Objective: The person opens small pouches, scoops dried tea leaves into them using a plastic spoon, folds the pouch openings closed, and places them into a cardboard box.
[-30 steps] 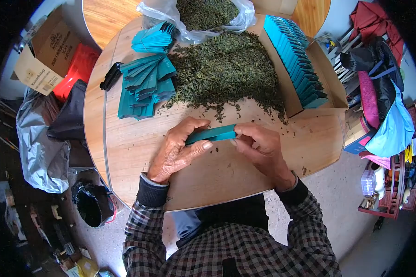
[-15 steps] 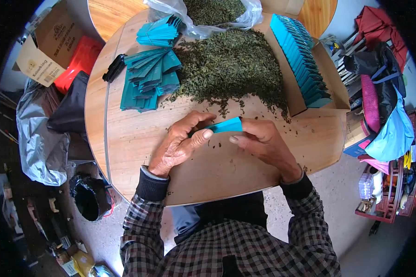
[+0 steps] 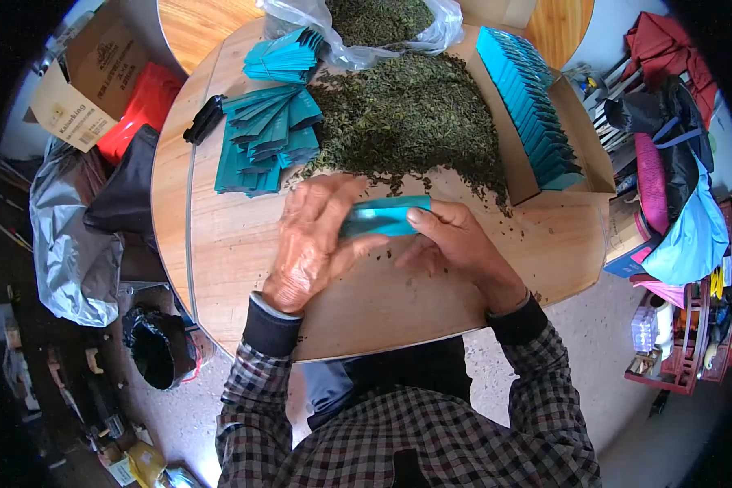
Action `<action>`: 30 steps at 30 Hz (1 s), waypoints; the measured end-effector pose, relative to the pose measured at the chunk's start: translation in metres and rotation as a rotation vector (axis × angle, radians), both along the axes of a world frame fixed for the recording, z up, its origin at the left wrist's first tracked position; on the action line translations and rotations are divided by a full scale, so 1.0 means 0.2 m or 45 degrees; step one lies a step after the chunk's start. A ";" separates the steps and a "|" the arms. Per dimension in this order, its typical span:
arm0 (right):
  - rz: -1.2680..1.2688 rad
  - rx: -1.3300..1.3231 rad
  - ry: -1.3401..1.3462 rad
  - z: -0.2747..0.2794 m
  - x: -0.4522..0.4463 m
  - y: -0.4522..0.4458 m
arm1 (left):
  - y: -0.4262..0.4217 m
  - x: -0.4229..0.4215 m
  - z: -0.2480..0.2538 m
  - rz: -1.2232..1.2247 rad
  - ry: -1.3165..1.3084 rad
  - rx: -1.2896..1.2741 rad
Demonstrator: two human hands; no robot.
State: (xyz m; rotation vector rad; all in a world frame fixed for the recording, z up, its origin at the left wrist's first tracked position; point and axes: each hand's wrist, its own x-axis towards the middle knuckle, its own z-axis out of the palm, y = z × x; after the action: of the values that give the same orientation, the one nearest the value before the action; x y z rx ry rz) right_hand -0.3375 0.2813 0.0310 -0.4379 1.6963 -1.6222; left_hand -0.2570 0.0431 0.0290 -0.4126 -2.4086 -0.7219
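Note:
A teal foil packet (image 3: 385, 215) is held level between my two hands, just above the near part of the table. My left hand (image 3: 309, 240) wraps its left end, the fingers somewhat blurred. With thumb on top, my right hand (image 3: 459, 244) pinches the right end. Past my hands spreads a heap of dried tea leaves (image 3: 415, 114). Left of the heap lie a fanned pile of teal packets (image 3: 260, 146) and a banded bundle of packets (image 3: 281, 58). To the right, an open cardboard box (image 3: 581, 134) holds a row of upright teal packets (image 3: 529, 106).
A clear plastic bag (image 3: 366, 55) of leaves sits at the table's far side. A black clip-like object (image 3: 203, 119) lies near the left edge. On the floor stands a black-lined bin (image 3: 156, 350); cartons and bags flank the table (image 3: 228, 268).
The packet has turned so its broad face shows more. My left fingers have lifted over its left end, and my right thumb has moved up onto its right end.

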 end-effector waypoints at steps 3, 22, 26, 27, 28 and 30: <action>0.006 -0.013 -0.152 0.01 0.00 -0.03 | 0.04 0.03 0.01 -0.013 -0.157 -0.183; 0.073 -0.014 0.069 0.00 -0.02 -0.05 | 0.01 0.02 -0.09 -0.068 -0.529 0.334; -0.207 -0.016 0.316 0.06 0.00 0.06 | -0.02 0.01 -0.13 -0.009 -0.344 0.398; -0.295 0.039 0.411 0.06 -0.01 0.11 | -0.02 0.01 -0.12 -0.010 -0.346 0.401; -0.295 0.043 0.410 0.05 -0.01 0.16 | -0.02 0.01 -0.11 0.004 -0.381 0.497; -0.487 0.362 1.273 0.03 -0.02 0.28 | -0.03 0.00 -0.12 0.058 -0.443 0.627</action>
State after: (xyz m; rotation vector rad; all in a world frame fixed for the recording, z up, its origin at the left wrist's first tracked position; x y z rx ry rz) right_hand -0.3420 0.3364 0.0363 -0.9189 2.8491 -1.4499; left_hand -0.2578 0.0374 0.0054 -0.0289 -2.4204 -1.4153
